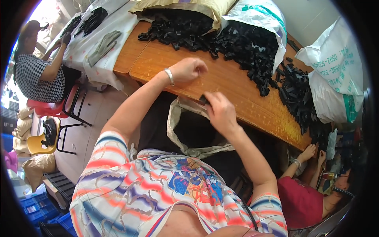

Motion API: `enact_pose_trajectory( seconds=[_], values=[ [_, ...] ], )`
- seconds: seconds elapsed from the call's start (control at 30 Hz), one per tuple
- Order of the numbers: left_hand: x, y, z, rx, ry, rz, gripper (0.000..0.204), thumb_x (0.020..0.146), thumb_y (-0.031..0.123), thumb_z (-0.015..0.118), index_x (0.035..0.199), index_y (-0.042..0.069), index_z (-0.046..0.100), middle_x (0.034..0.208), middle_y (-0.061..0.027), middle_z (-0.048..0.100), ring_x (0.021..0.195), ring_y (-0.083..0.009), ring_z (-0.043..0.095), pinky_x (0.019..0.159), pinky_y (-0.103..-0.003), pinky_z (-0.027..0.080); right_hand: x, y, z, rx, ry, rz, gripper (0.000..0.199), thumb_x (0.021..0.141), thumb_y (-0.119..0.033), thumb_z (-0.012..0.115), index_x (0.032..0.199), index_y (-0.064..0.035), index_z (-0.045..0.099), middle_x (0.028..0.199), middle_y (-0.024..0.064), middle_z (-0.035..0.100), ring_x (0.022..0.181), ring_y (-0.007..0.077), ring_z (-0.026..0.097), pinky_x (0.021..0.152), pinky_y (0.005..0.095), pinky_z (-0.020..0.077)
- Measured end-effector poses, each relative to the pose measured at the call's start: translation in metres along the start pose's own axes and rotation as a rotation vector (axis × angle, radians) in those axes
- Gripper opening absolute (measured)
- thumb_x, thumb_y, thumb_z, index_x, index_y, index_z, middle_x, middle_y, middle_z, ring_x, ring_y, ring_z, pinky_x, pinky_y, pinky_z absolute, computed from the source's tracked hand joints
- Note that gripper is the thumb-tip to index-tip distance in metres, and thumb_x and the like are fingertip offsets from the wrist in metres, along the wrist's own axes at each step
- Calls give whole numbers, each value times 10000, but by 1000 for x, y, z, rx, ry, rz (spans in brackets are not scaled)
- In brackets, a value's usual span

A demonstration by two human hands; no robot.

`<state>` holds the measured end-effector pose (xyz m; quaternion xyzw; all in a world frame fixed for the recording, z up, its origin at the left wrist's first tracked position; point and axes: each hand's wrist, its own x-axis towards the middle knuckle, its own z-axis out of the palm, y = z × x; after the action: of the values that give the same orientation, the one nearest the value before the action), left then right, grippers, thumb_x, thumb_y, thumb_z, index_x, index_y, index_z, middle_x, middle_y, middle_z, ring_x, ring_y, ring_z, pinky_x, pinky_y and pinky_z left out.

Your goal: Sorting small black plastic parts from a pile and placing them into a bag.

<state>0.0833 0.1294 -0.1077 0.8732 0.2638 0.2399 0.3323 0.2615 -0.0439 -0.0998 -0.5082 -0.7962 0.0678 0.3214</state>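
Observation:
My left hand (187, 71), with a metal-banded watch or bracelet on its wrist, hovers over the near part of the wooden table (158, 59). Its fingers are curled together, and what they hold, if anything, is hidden. At the table's front edge, my right hand (222, 111) pinches a small black plastic piece (204, 99) between thumb and fingers. Just below that hand, an open pale sack (172, 123) hangs or stands against the table edge, its inside dark. Heaps of similar black pieces (252, 53) lie across the table beyond both hands.
Black pieces spill from a tan sack (221, 10) and white sacks (335, 63) at the back and right. A person in red (302, 201) works at the right end. Another person (39, 77) sits left, by a cloth-covered table with grey gloves (103, 47).

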Motion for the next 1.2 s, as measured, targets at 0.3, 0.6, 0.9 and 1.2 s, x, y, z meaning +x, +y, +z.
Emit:
enact_pose_trajectory(
  seconds=[0.3,0.6,0.9,1.2],
  values=[
    [86,-14,12,832,168,88,192,833,66,613,1004,105,691,1050,-117,595,1039,-298,590,822,-380,552,-3,22,-14,58,-85,36,154,817,-55,698,971,-43,693,848,154,652,808,320,671,700,391,542],
    [44,12,23,569,125,73,230,748,128,761,921,62,625,993,-114,605,998,-293,590,823,-402,534,114,135,-15,-353,87,-28,215,855,-40,557,1013,-87,693,1042,117,603,873,322,674,742,419,553],
    [-7,12,31,271,274,10,297,746,131,771,1008,59,652,1003,-103,600,1008,-309,563,888,-392,490,132,140,-23,-467,-36,-11,193,844,-65,656,1034,-94,672,1016,135,605,829,320,687,732,419,556],
    [-8,12,33,305,339,-50,263,766,181,775,988,66,696,991,-86,615,1015,-291,562,886,-377,491,62,112,0,361,267,379,250,789,-73,772,995,-20,641,805,69,679,705,156,645,656,294,520]
  ],
)
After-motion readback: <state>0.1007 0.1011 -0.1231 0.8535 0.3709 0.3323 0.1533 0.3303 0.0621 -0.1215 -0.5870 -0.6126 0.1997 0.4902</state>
